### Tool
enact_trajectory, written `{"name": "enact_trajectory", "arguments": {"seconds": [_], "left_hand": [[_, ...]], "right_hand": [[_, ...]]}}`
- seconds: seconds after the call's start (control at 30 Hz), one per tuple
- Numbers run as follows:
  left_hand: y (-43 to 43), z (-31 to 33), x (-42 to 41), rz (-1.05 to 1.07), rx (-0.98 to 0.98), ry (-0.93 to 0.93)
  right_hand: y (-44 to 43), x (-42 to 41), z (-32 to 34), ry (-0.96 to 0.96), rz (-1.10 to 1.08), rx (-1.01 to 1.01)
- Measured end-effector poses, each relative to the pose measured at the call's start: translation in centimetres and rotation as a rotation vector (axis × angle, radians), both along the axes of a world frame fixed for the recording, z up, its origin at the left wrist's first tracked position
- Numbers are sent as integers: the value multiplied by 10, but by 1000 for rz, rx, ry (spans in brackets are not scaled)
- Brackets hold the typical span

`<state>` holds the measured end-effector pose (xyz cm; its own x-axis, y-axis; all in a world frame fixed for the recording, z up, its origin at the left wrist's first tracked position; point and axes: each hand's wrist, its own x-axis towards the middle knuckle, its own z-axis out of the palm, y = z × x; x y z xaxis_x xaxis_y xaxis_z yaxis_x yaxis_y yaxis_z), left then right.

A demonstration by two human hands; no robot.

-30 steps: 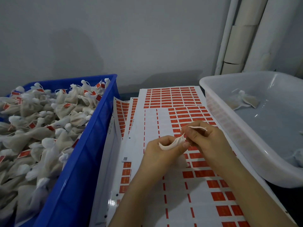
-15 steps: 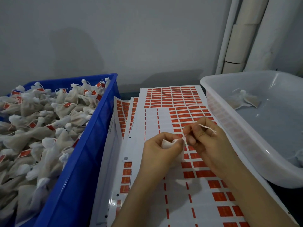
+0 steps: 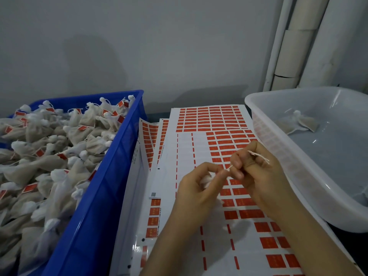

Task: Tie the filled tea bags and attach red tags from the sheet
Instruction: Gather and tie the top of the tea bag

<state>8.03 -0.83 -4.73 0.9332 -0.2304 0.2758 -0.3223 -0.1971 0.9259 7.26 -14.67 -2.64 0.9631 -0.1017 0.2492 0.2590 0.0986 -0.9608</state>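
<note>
My left hand [image 3: 196,188] grips a small white tea bag [image 3: 207,179] above the sheet of red tags [image 3: 211,120]; most of the bag is hidden in the curled fingers. My right hand [image 3: 256,172] pinches the bag's white string [image 3: 258,156] close to the left thumb. The string's free end sticks out over the right knuckles. The sheet has several rows of red tags and some bare white strips where tags are gone.
A blue crate [image 3: 111,176] at the left is heaped with tied tea bags bearing red tags. A translucent white tub [image 3: 278,156] at the right holds a few bags. More tag sheets lie under the top one. A grey wall and white pipes stand behind.
My right hand has drawn the string out to the right and slightly up. My left hand has closed more tightly round the bag, hiding more of it.
</note>
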Motion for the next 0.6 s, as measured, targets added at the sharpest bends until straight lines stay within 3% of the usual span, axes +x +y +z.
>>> {"name": "enact_trajectory", "arguments": {"seconds": [0.23,0.43,0.5,0.6], "left_hand": [[-2,3,2,-24,86,-23],[4,-5,4,97,153,-97],[4,-11,7,133,279,-222],[1,-11,7,346,392,-319]], "right_hand": [[-6,1,4,-42,-55,168],[0,-8,6,-124,-96,-108],[4,-11,6,-161,-105,-192],[7,-14,7,-231,-10,-192]]}}
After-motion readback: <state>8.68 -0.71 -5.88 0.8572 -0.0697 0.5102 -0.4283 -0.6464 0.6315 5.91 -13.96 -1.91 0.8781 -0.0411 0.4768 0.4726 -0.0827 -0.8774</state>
